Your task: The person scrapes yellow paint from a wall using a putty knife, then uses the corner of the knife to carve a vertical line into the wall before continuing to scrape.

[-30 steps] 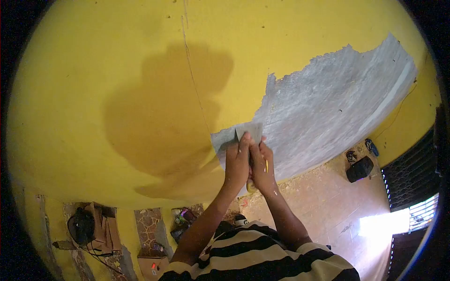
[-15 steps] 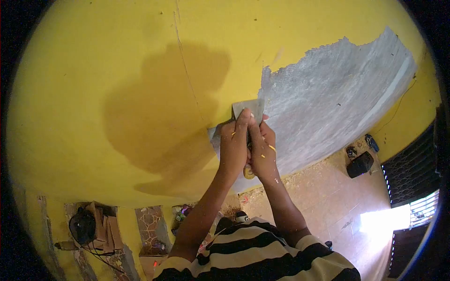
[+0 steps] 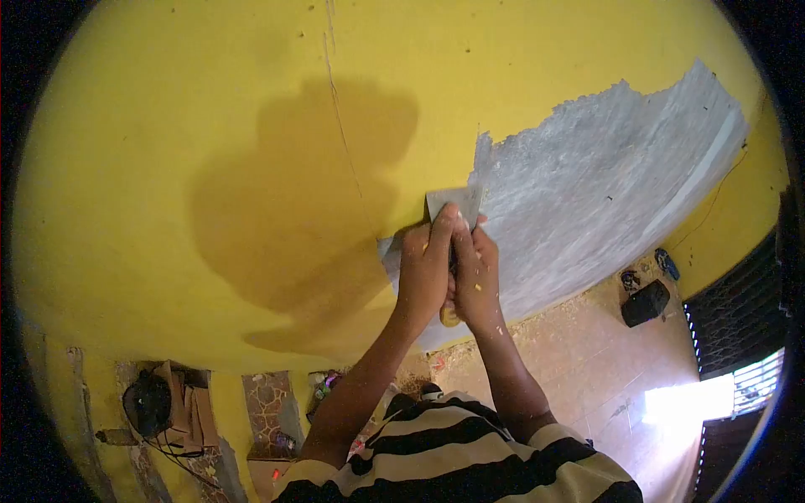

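Note:
Both of my hands are wrapped round one scraper [image 3: 454, 204] with a wide flat metal blade and a yellow handle end. My left hand [image 3: 426, 264] and my right hand [image 3: 475, 272] press together, thumbs side by side at the base of the blade. The blade lies against the yellow wall [image 3: 251, 50], at the left edge of a bare grey patch [image 3: 587, 168]. Small yellow flakes stick to my right hand. The fingers behind the handle are mostly hidden.
A black bag [image 3: 645, 303] lies on the tiled floor [image 3: 587, 360] at the right, near a dark metal gate [image 3: 742, 310]. At the lower left are cardboard [image 3: 194, 411] and a round black object [image 3: 148, 404]. A thin crack runs down the wall.
The wall and grey patch sit slightly lower and further right in view. My hands and the scraper have shifted slightly right and down in the picture, still together. Fewer yellow flakes show on my hands.

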The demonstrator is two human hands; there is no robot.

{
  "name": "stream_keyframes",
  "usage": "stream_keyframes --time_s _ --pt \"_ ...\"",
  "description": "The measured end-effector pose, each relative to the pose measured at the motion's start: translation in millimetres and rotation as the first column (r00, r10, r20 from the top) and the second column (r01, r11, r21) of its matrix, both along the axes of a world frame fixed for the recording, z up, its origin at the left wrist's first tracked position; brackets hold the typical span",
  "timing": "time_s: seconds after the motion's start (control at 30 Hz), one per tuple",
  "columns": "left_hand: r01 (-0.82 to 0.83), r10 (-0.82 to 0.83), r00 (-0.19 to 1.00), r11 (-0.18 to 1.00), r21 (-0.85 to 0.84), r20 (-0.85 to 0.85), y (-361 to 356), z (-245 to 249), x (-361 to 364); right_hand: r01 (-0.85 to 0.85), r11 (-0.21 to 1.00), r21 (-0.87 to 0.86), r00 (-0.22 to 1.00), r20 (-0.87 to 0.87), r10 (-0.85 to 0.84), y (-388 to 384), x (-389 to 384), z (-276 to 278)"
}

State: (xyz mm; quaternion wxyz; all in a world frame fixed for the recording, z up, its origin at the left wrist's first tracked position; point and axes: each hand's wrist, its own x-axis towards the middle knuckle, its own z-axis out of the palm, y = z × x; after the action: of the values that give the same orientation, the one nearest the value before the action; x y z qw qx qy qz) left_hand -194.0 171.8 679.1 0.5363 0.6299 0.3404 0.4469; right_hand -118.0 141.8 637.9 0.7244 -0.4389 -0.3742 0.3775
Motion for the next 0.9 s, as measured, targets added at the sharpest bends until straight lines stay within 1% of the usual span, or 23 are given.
stream_keyframes --time_s 0.03,0.07,0.1,0.13,0.17,0.23,0.27,0.3,0.37,0.4,0.43,0.5,0.53,0.57,0.6,0.63,0.7,0.73,0.77,0.8,0.83,0.87,0.9 --pt "0.002 -0.002 1.0 1.0 0.009 0.003 -2 -9 2 0.007 1.0 -0.021 1.0 0.017 -0.006 -1 0 -5" --pt "-0.042 0.041 0.998 0.999 0.021 0.053 -1 -28 6 0.011 1.0 -0.013 1.0 0.017 -0.011 -6 -2 -14" --pt "-0.086 0.082 0.992 0.996 0.028 0.1 -3 -41 7 0.0 0.997 -0.083 1.0 -0.002 -0.001 -12 -4 -28" --pt "-0.009 0.011 1.0 0.994 -0.106 0.018 -5 -50 -1 -0.012 0.988 -0.154 1.0 -0.025 0.008 -14 -5 -36" --pt "-0.004 0.005 1.0 0.995 -0.104 0.011 -3 -48 -3 -0.007 0.989 -0.151 0.999 -0.032 0.002 -11 -4 -38" --pt "0.04 -0.042 0.999 0.996 -0.077 -0.024 0 -45 -3 0.069 0.997 -0.045 0.994 0.09 -0.064 -7 -2 -41" --pt "0.066 -0.063 0.997 0.994 -0.085 0.041 7 -49 2 -0.009 0.996 -0.089 1.0 -0.015 0.008 -9 -1 -25" --pt "0.064 -0.06 0.997 0.994 -0.094 0.04 10 -39 4 -0.012 0.995 -0.098 1.0 -0.017 0.01 -8 1 -10" --pt "0.099 -0.097 0.991 0.995 -0.022 0.093 8 -9 6 0.0 1.0 -0.011 1.0 -0.001 0.0 -5 1 10" --pt "0.076 -0.08 0.991 0.996 0.039 0.109 8 -5 8 0.051 0.998 0.029 0.996 0.071 -0.053 0 2 6" --pt "0.076 -0.081 0.99 0.996 0.045 0.114 8 -8 7 0.051 0.998 0.035 0.996 0.076 -0.053 1 2 3" --pt "0.057 -0.056 0.997 0.998 -0.026 0.047 6 -26 3 0.031 0.999 -0.026 0.998 0.064 -0.03 -5 -1 -7" --pt "0.063 -0.062 0.997 0.998 -0.022 0.045 3 -38 1 0.038 0.999 -0.022 0.997 0.063 -0.036 -10 -3 -17" --pt "0.06 -0.062 0.998 0.992 -0.112 -0.008 -1 -52 -2 -0.051 0.995 -0.09 0.996 -0.072 0.044 -17 -6 -30" --pt "0.049 -0.062 0.996 0.978 -0.203 -0.06 -3 -66 -4 -0.15 0.978 -0.146 0.971 -0.21 0.117 -20 -6 -43" --pt "0.048 -0.062 0.996 0.977 -0.207 -0.061 -4 -80 -6 -0.15 0.977 -0.151 0.97 -0.212 0.117 -21 -3 -55" --pt "0.081 -0.086 0.996 0.943 -0.323 -0.002 -4 -104 -11 -0.408 0.91 -0.076 0.888 -0.265 0.376 -23 12 -88" --pt "0.122 -0.12 0.992 0.938 -0.324 0.028 -3 -108 -19 -0.353 0.918 -0.18 0.936 -0.06 0.348 -16 33 -130" --pt "0.117 -0.115 0.993 0.937 -0.33 0.027 -2 -115 -20 -0.358 0.915 -0.184 0.934 -0.064 0.352 -16 47 -143" --pt "0.109 -0.094 0.993 0.962 -0.252 0.068 0 -122 -20 -0.582 0.776 -0.243 0.813 -0.149 0.563 -17 59 -149" --pt "0.097 -0.079 0.991 0.98 -0.173 0.111 1 -127 -21 -0.765 0.582 -0.276 0.642 -0.244 0.727 -18 74 -153" --pt "0.096 -0.089 0.995 0.985 -0.141 0.055 3 -122 -24 -0.897 0.315 -0.309 0.379 -0.174 0.909 -15 93 -152" --pt "0.099 -0.092 0.994 0.985 -0.145 0.056 6 -123 -26 -0.955 0.057 -0.29 0.148 -0.302 0.942 -6 106 -162"
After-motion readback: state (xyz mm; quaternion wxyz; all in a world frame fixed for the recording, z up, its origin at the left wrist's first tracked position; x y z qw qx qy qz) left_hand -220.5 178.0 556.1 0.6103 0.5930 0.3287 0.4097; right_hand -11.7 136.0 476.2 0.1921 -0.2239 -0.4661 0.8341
